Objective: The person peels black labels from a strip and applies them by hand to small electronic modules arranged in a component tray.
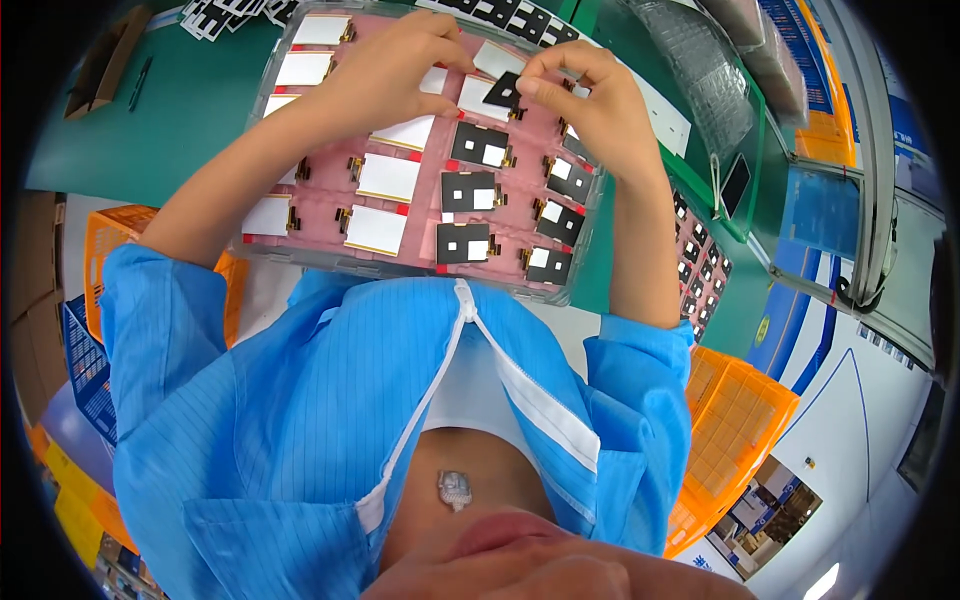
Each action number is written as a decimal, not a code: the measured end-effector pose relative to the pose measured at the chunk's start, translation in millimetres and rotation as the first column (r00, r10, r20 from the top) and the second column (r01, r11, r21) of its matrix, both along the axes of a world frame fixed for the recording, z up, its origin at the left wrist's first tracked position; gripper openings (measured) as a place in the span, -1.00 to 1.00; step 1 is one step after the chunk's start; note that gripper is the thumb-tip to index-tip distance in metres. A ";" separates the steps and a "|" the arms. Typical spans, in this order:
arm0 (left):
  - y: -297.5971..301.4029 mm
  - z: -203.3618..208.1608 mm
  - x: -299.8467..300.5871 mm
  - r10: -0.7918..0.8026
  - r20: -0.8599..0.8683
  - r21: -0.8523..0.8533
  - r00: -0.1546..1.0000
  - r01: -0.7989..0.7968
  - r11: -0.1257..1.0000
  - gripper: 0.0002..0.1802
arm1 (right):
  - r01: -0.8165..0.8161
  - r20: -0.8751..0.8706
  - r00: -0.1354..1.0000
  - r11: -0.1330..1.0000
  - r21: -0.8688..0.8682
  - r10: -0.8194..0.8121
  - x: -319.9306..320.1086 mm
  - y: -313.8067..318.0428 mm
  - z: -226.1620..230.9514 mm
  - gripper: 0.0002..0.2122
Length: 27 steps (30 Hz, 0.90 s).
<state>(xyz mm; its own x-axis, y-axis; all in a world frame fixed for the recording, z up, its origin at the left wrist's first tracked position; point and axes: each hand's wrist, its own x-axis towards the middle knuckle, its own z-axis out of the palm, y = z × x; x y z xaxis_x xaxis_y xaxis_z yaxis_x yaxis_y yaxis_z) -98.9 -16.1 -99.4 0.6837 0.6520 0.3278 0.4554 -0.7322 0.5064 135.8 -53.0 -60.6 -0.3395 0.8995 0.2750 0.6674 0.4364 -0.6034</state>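
Your right hand (598, 92) pinches a black piece (503, 90) near its edge between thumb and fingertips, tilted above a white panel (476, 97) in the tray's upper part; that edge hold probably leaves most of its face free. Your left hand (412, 68) is spread, thumb and fingers apart with nothing visibly pinched; whether its fingertips touch a panel, you can't tell from here, though the pose looks suited to steadying one. Under both hands lies the pink tray (428, 190), close against your body, likely for easy reach. Its recesses seem meant to keep the panels apart, their small gold tabs (345, 218) clear of each other. White panels fill your left side; black-faced ones (463, 243) line the right. Around it spreads the green table (165, 135), with a patterned sheet (698, 255) beyond your right forearm.
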 end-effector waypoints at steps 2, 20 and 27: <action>1.3 -2.2 -0.3 -0.002 -0.016 -0.032 1.000 0.001 0.999 -0.56 | 0.023 -0.126 0.991 0.979 -0.202 -0.049 -5.5 0.6 0.2 -0.86; 9.4 2.5 2.0 -0.092 0.107 -0.172 0.990 0.110 0.979 -0.55 | 0.009 -0.207 0.970 0.875 -0.484 -0.124 -15.0 15.0 -21.4 -0.86; 6.0 10.2 3.9 -0.062 0.095 -0.204 0.994 0.080 0.976 -0.55 | -0.002 -0.251 0.954 0.835 -0.550 -0.163 -16.9 11.6 -22.8 -0.86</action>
<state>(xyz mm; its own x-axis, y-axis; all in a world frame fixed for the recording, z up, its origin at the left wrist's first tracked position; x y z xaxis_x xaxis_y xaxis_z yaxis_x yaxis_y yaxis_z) -95.0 -10.1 -89.2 0.7054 0.6628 0.2514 0.3533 -0.6362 0.6859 118.9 -41.4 -83.4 -0.2430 0.9512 -0.1903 0.4555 -0.0613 -0.8881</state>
